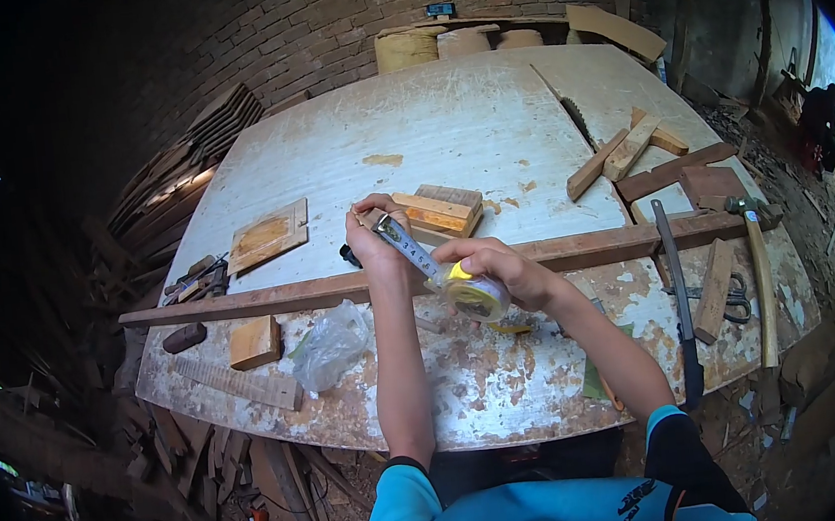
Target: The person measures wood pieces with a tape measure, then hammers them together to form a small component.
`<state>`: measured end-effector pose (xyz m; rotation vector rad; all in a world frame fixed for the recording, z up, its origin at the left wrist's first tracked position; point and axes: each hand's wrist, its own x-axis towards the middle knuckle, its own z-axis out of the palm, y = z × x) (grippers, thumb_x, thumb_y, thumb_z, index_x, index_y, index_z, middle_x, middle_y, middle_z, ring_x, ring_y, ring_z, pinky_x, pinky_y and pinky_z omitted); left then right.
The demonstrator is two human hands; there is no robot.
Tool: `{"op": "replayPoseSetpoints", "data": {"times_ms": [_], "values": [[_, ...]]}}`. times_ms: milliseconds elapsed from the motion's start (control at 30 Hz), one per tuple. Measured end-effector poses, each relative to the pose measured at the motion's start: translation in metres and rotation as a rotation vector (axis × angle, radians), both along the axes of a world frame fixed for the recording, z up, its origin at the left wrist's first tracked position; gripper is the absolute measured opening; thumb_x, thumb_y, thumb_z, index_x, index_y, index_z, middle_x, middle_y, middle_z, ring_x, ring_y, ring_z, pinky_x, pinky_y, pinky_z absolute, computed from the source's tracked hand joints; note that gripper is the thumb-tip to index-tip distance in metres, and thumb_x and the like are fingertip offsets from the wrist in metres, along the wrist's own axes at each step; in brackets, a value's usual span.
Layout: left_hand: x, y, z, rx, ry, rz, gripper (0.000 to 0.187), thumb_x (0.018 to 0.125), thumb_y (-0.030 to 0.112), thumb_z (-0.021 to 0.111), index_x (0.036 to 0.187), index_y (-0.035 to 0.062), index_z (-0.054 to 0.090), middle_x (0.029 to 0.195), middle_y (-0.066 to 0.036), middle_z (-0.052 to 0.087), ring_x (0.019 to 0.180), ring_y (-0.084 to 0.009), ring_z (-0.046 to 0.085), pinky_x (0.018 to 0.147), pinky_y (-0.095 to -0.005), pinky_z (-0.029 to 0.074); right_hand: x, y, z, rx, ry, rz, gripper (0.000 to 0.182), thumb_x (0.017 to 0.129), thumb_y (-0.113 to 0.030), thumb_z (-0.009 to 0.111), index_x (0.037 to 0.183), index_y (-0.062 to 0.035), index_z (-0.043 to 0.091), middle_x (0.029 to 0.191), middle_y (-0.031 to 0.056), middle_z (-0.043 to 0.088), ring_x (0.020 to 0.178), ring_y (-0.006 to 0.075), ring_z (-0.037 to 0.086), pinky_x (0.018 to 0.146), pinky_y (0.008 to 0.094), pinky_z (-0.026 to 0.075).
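My right hand grips the case of a yellow tape measure above the near part of the table. Its pale blade, with large black numbers, is pulled out up and to the left, to my left hand. The fingers of that hand are closed around what looks like a small brown wooden piece, partly hidden by them, with the blade's end lying against it. Just beyond my hands, several wooden blocks are stacked together.
A long wooden beam crosses the worn table. On the left lie a wooden block and a clear plastic bag. A hammer, a long dark tool and scissors lie right. A saw blade pokes through the tabletop.
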<state>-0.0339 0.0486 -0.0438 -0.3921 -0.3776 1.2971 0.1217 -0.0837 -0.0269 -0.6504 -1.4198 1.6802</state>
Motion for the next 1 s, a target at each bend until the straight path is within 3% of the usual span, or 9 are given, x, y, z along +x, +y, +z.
{"op": "replayPoseSetpoints", "data": {"times_ms": [467, 567, 700, 800, 933, 967, 1000], "values": [[0.001, -0.004, 0.002, 0.035, 0.036, 0.038, 0.011, 0.087, 0.003, 0.046, 0.082, -0.0044, 0.039, 0.068, -0.010, 0.047, 0.058, -0.0167, 0.053, 0.055, -0.0218, 0.054, 0.003, 0.002, -0.002, -0.045, -0.001, 0.041, 0.050, 0.082, -0.027, 0.044, 0.124, 0.0007, 0.043, 0.092, 0.0138, 0.058, 0.077, 0.0203, 0.064, 0.054, 0.0332, 0.056], [-0.004, 0.003, 0.001, -0.011, 0.058, 0.000, 0.020, 0.093, 0.020, 0.045, 0.085, 0.0035, 0.038, 0.069, -0.005, 0.045, 0.056, -0.0125, 0.051, 0.051, -0.0216, 0.050, 0.005, 0.003, 0.001, -0.045, -0.016, 0.037, 0.054, 0.082, -0.028, 0.045, 0.129, -0.0025, 0.037, 0.093, 0.0145, 0.057, 0.077, 0.0203, 0.064, 0.054, 0.0325, 0.055], [-0.004, 0.001, 0.001, 0.014, 0.193, 0.104, 0.029, 0.096, 0.030, 0.040, 0.084, 0.0043, 0.037, 0.067, -0.005, 0.045, 0.055, -0.0120, 0.050, 0.049, -0.0214, 0.048, 0.003, -0.002, 0.009, -0.081, 0.005, -0.003, 0.061, 0.082, -0.030, 0.046, 0.136, -0.0086, 0.025, 0.095, 0.0158, 0.057, 0.078, 0.0202, 0.064, 0.056, 0.0310, 0.054], [0.000, -0.005, 0.003, 0.039, 0.152, 0.119, 0.015, 0.091, 0.011, 0.047, 0.082, 0.0008, 0.039, 0.066, -0.006, 0.043, 0.054, -0.0148, 0.050, 0.051, -0.0221, 0.050, 0.004, -0.001, 0.007, -0.102, 0.020, -0.025, 0.064, 0.082, -0.031, 0.047, 0.137, -0.0105, 0.022, 0.100, 0.0165, 0.055, 0.078, 0.0206, 0.064, 0.055, 0.0317, 0.054], [0.001, -0.009, 0.006, 0.060, 0.154, 0.127, 0.015, 0.088, 0.009, 0.047, 0.078, 0.0007, 0.039, 0.065, -0.006, 0.044, 0.055, -0.0145, 0.050, 0.050, -0.0224, 0.050, 0.005, 0.001, 0.005, -0.117, 0.058, -0.092, 0.065, 0.080, -0.037, 0.050, 0.136, -0.0127, 0.028, 0.103, 0.0182, 0.056, 0.082, 0.0246, 0.065, 0.054, 0.0334, 0.056], [-0.009, 0.002, -0.001, 0.062, 0.182, 0.049, 0.028, 0.095, 0.029, 0.041, 0.080, 0.0060, 0.037, 0.065, -0.004, 0.044, 0.056, -0.0106, 0.049, 0.052, -0.0211, 0.047, 0.008, 0.003, 0.003, -0.119, 0.088, -0.084, 0.064, 0.080, -0.037, 0.050, 0.135, -0.0127, 0.028, 0.104, 0.0184, 0.056, 0.082, 0.0247, 0.065, 0.054, 0.0335, 0.056], [-0.018, 0.011, -0.006, 0.046, 0.151, 0.059, 0.029, 0.095, 0.031, 0.040, 0.080, 0.0062, 0.036, 0.065, -0.003, 0.044, 0.056, -0.0106, 0.049, 0.052, -0.0214, 0.046, 0.013, 0.005, 0.001, -0.123, 0.120, -0.077, 0.064, 0.080, -0.037, 0.050, 0.135, -0.0127, 0.029, 0.104, 0.0185, 0.056, 0.082, 0.0248, 0.065, 0.053, 0.0337, 0.056]]}}
